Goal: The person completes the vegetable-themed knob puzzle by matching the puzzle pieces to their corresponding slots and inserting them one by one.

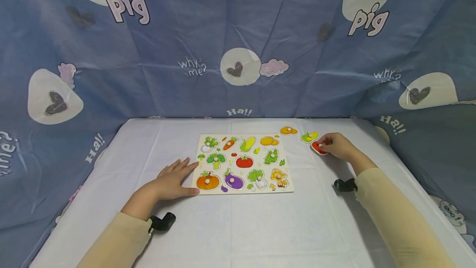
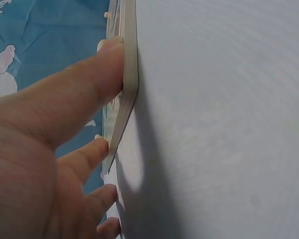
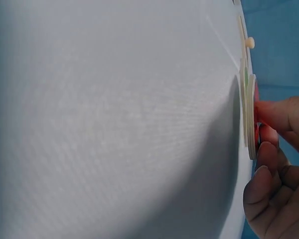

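A wooden vegetable puzzle board [image 1: 223, 139] lies flat on the table. My left hand [image 1: 169, 183] rests at its left side with fingers spread, the thumb and a fingertip touching the board's edge [image 2: 131, 55]. Right of the board, my right hand [image 1: 336, 146] pinches the knob of a red tomato puzzle piece [image 1: 317, 148]. In the right wrist view this piece [image 3: 251, 119] stands edge-on between thumb and fingers, close beside another thin piece. A corn piece [image 1: 309, 136] and a potato piece [image 1: 288, 130] lie just beyond, towards the back.
Knobbed pieces sit in the board, among them a pumpkin [image 1: 208, 182], an eggplant [image 1: 234, 181], a broccoli [image 1: 216, 160] and a mushroom [image 1: 279, 177]. The tomato, corn and potato pictures show no knobs. White cloth [image 1: 260, 230] covers the table, and a blue printed curtain [image 1: 208, 94] hangs behind.
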Demonstrator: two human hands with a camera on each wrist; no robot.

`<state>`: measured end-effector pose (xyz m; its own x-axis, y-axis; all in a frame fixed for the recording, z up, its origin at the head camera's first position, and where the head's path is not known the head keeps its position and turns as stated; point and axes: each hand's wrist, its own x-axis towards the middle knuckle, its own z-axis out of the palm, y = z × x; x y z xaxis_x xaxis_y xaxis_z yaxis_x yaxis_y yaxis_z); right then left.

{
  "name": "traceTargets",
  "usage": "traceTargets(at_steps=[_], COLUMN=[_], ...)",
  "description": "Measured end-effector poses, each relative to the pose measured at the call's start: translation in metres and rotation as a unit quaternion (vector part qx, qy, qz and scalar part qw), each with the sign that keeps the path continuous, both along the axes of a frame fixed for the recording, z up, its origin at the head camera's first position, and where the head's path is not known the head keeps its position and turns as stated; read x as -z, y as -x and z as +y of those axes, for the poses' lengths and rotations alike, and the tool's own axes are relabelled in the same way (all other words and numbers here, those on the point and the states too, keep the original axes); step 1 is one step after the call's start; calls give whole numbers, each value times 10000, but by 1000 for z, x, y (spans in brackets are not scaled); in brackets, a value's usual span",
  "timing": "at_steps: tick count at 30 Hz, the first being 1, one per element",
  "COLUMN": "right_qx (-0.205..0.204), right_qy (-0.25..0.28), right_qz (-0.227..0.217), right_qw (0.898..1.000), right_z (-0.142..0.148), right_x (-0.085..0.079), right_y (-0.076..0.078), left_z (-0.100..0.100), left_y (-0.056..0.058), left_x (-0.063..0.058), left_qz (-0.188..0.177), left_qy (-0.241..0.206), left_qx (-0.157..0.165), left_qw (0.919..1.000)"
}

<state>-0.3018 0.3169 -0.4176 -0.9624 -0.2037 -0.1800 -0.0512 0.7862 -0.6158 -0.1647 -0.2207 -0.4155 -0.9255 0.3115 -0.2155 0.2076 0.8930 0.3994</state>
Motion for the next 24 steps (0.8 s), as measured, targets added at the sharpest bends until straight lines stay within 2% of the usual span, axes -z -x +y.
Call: traceTargets(at_steps=[5,17,24], right_qx=[-105,-969,-1340], right_qy=[46,169,353], right_qz=[-32,303,436], right_qw=[9999,9947,9894], right_z=[-6,-32,-50], right_x=[-7,-22,-32], right_y=[-6,-15,-20], left_z=[0,0,0], left_y=[0,0,1], left_x=[0,0,1], left_qz=[12,-4,13], left_qy=[23,58,20], left_qx=[18,16,21], left_qw=[10000,10000,10000])
